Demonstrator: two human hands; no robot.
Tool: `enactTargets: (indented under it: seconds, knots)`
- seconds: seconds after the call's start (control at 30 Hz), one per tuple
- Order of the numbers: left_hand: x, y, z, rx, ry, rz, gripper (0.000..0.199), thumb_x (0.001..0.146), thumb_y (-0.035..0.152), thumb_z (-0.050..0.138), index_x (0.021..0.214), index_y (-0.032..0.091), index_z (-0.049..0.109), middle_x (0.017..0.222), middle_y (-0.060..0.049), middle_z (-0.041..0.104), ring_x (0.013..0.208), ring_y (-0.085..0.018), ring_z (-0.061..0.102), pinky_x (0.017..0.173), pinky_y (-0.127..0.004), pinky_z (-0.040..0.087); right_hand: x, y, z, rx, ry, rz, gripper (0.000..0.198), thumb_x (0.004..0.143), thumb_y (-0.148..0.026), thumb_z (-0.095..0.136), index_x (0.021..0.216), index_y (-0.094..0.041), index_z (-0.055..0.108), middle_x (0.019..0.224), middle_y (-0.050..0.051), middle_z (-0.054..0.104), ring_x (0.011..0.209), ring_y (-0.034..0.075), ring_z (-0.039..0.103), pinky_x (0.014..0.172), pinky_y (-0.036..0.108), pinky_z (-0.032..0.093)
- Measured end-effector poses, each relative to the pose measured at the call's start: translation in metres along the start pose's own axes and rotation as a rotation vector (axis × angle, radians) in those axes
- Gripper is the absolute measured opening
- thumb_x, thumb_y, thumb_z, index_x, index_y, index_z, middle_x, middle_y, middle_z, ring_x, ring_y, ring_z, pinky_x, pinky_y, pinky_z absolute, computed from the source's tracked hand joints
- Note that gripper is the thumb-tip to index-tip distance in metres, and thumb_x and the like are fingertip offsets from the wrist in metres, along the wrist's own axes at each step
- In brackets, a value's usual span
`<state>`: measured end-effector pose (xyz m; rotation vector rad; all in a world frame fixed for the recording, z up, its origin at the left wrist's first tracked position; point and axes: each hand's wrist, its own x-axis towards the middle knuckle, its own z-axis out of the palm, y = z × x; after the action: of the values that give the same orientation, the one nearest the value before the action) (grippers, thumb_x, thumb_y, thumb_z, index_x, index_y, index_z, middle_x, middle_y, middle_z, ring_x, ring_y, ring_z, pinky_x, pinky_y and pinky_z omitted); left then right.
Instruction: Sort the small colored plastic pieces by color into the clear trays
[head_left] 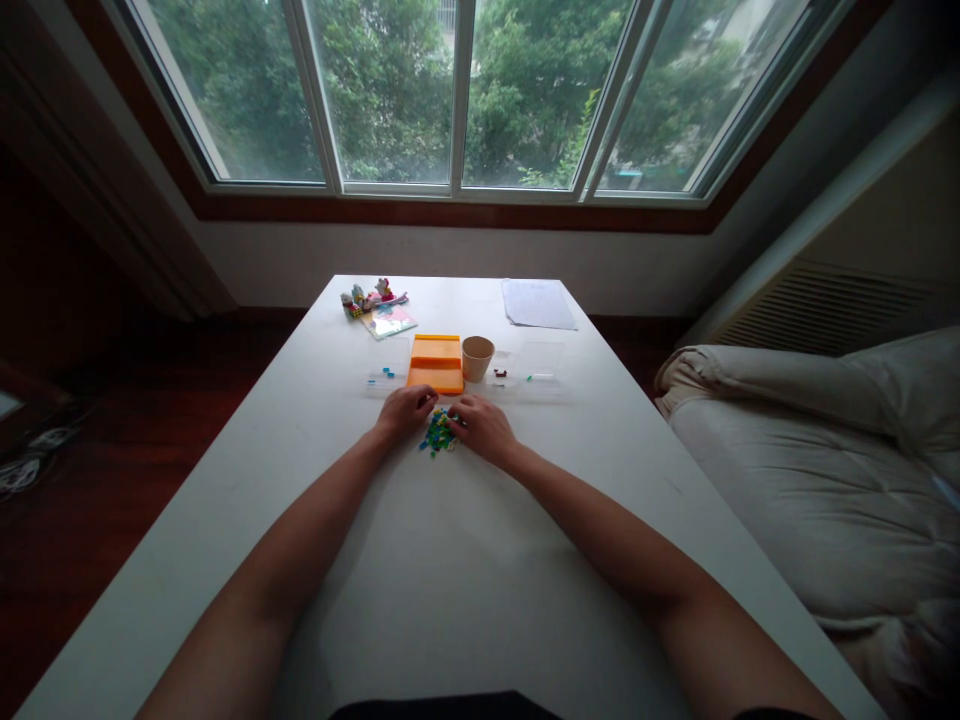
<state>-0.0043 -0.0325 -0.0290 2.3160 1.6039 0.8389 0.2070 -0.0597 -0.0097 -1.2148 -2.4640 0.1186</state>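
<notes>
A small heap of green, blue and yellow building bricks (pixel 436 434) lies on the white table. My left hand (pixel 406 411) is closed in a pinch just above and left of the heap; whatever its fingertips hold is too small to name. From the right, my right hand (pixel 484 428) reaches over the heap, its fingers curled together at the bricks. Anything between those fingers is hidden. Directly beyond my hands sits an orange tray (pixel 436 364) with a raised bar across it. Touching or close to its right side stands a brown paper cup (pixel 478 358).
Clear shallow trays flank the orange one, holding blue bricks (pixel 388 372), brown pieces (pixel 500 373) and a green piece (pixel 529 377). Farther back are small colourful figures (pixel 369 298), a printed packet (pixel 390 321) and paper sheets (pixel 538 304). A cushioned sofa (pixel 810 480) stands right of the table.
</notes>
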Motion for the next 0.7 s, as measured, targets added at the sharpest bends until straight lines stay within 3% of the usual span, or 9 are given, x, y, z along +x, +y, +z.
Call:
enactTargets:
  seconds: [0.3, 0.43, 0.57, 0.7]
  knots:
    - [0.001, 0.003, -0.001, 0.002, 0.000, -0.003, 0.021, 0.090, 0.032, 0.054, 0.092, 0.021, 0.072, 0.082, -0.004, 0.073, 0.071, -0.017, 0.062, 0.064, -0.027, 0.038, 0.002, 0.000, 0.004, -0.013, -0.022, 0.043, 0.011, 0.090, -0.030, 0.066, 0.097, -0.024, 0.070, 0.099, 0.006, 0.063, 0.103, 0.022, 0.054, 0.079, 0.029, 0.043]
    - [0.001, 0.003, -0.001, -0.006, -0.012, -0.011, 0.021, 0.089, 0.033, 0.055, 0.091, 0.020, 0.072, 0.081, -0.004, 0.072, 0.069, -0.017, 0.061, 0.063, -0.026, 0.038, 0.003, 0.003, 0.006, 0.042, -0.005, -0.002, 0.008, 0.087, -0.025, 0.067, 0.094, -0.025, 0.071, 0.098, 0.005, 0.063, 0.100, 0.021, 0.055, 0.080, 0.028, 0.043]
    - [0.001, -0.001, -0.003, -0.049, -0.045, -0.003, 0.021, 0.087, 0.031, 0.055, 0.091, 0.020, 0.072, 0.079, -0.003, 0.071, 0.068, -0.015, 0.059, 0.063, -0.026, 0.038, 0.006, 0.011, 0.005, 0.133, 0.130, -0.006, 0.003, 0.086, -0.022, 0.065, 0.087, -0.022, 0.068, 0.092, 0.005, 0.064, 0.093, 0.020, 0.056, 0.082, 0.029, 0.044]
    - [0.001, -0.008, -0.011, -0.108, -0.169, 0.043, 0.022, 0.086, 0.034, 0.056, 0.086, 0.019, 0.072, 0.070, 0.000, 0.066, 0.062, -0.013, 0.052, 0.061, -0.024, 0.035, 0.007, 0.038, -0.003, 0.236, 0.343, 0.119, 0.006, 0.086, -0.020, 0.059, 0.089, -0.021, 0.064, 0.083, 0.002, 0.065, 0.078, 0.018, 0.057, 0.075, 0.029, 0.044]
